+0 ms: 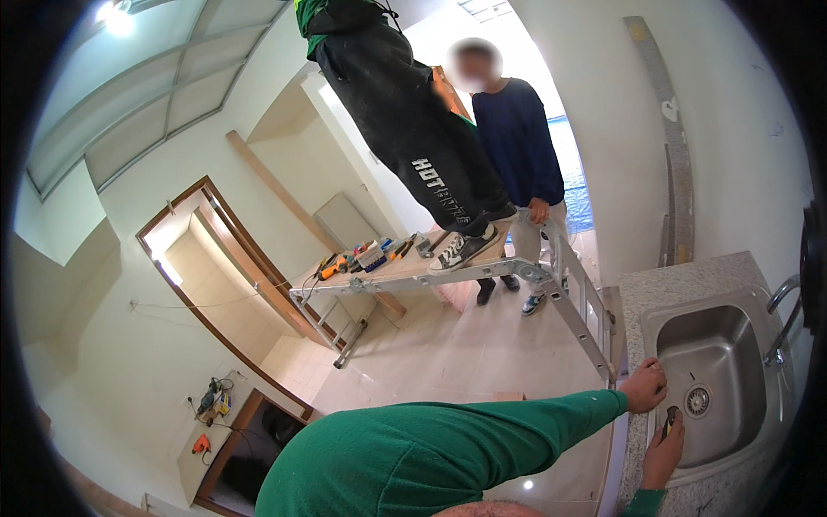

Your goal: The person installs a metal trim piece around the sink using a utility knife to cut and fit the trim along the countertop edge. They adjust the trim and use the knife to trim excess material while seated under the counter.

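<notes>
My left arm in a green sleeve reaches across to the steel sink (662,320) at the right. My left hand (646,385) is at the sink's near left rim, with its fingers curled together; what they pinch, if anything, is too small to make out. Just below it, my right hand (663,450) is closed around a small black and yellow tool that looks like a utility knife (669,421). Its tip points up toward the left hand, over the rim. A round drain (698,400) sits in the basin beside both hands.
A speckled stone counter (642,297) surrounds the sink, with a tap (780,297) on its far right. One person (396,121) stands on a metal folding platform (482,269) holding several tools; another person (517,142) holds its end. More tools (215,398) lie on a low counter at the left.
</notes>
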`<state>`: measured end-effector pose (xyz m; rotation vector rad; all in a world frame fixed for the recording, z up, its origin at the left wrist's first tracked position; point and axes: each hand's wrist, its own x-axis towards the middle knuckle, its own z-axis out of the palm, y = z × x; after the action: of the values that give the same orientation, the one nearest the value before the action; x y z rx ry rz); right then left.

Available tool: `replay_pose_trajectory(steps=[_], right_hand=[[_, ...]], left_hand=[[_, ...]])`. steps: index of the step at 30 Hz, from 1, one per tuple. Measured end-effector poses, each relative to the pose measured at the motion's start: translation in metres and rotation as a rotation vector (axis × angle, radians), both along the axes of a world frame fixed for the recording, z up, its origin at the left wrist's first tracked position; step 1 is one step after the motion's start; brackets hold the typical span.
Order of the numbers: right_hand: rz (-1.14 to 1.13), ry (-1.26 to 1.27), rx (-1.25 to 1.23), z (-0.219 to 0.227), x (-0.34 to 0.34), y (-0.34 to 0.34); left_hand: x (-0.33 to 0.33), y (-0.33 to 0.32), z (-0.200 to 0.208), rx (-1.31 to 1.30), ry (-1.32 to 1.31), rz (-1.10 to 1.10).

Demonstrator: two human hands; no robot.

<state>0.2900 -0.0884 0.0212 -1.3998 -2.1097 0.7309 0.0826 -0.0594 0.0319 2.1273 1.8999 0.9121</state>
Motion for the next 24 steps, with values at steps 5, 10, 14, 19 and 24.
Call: replay_pose_trajectory(steps=[5,10,14,19,24], right_hand=[[-0.010,-0.001,0.019,-0.0008,-0.0012,-0.0024],[-0.010,-0.009,0.023,-0.0005,-0.0012,-0.0028],[-0.007,-0.009,0.030,-0.0033,0.0002,-0.0020],[-0.004,0.003,-0.005,0.0013,0.0007,-0.0026],[-0.002,0.001,-0.004,0.0001,0.0009,-0.0019]], left_hand=[[-0.0009,-0.0006,-0.0031,0.042,-0.038,-0.032],[-0.0007,0.0006,-0.0045,0.033,-0.023,-0.025],[-0.0003,0.0018,-0.0032,0.009,-0.011,-0.028],[0.0001,0.0014,-0.0036,0.008,-0.008,-0.015],[-0.0005,0.0014,-0.0040,-0.012,-0.018,-0.015]])
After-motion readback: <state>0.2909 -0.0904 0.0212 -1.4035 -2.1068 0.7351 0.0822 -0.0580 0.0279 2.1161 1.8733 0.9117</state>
